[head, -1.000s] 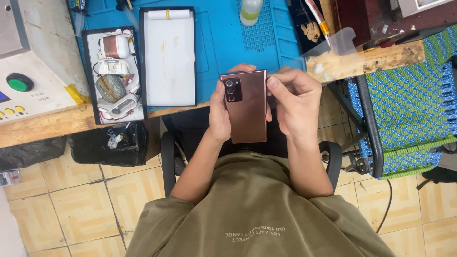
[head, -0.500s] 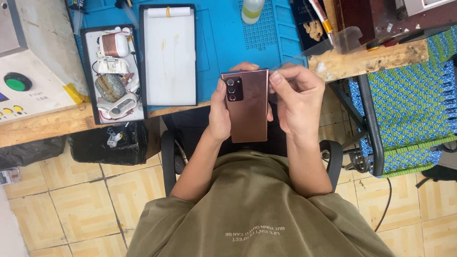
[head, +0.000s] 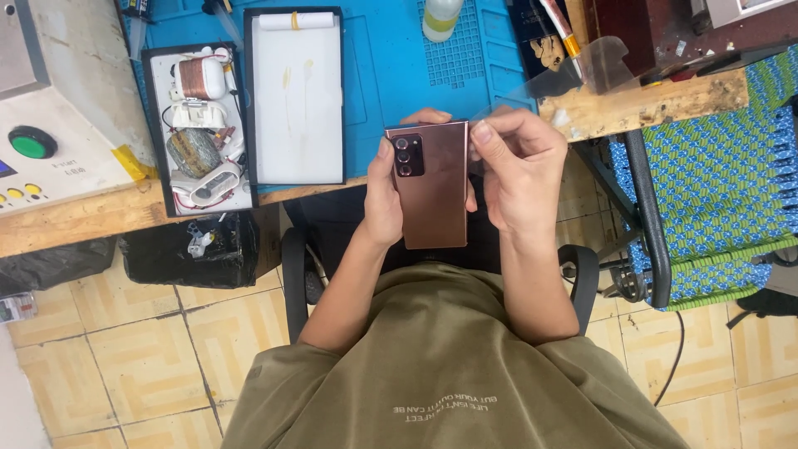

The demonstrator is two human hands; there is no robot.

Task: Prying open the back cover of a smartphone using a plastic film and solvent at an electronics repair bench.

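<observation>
A bronze phone (head: 436,199) lies back side up between my hands, its dark camera block at the top left corner. My left hand (head: 384,195) grips the phone's left edge, fingers wrapped behind it. My right hand (head: 515,175) is at the phone's right side, thumb and forefinger pinching a clear film (head: 573,73) at the top right corner. The film rises away to the upper right, over the edge of the bench.
A blue work mat (head: 382,75) covers the wooden bench (head: 75,224). On it are a white tray (head: 295,100), a tray of small parts (head: 198,133) and a bottle (head: 439,17). A machine with a green button (head: 33,141) stands at left, a green woven chair (head: 715,183) at right.
My right hand's fingertips have shifted up to the phone's top right corner. The phone and my left hand have hardly moved.
</observation>
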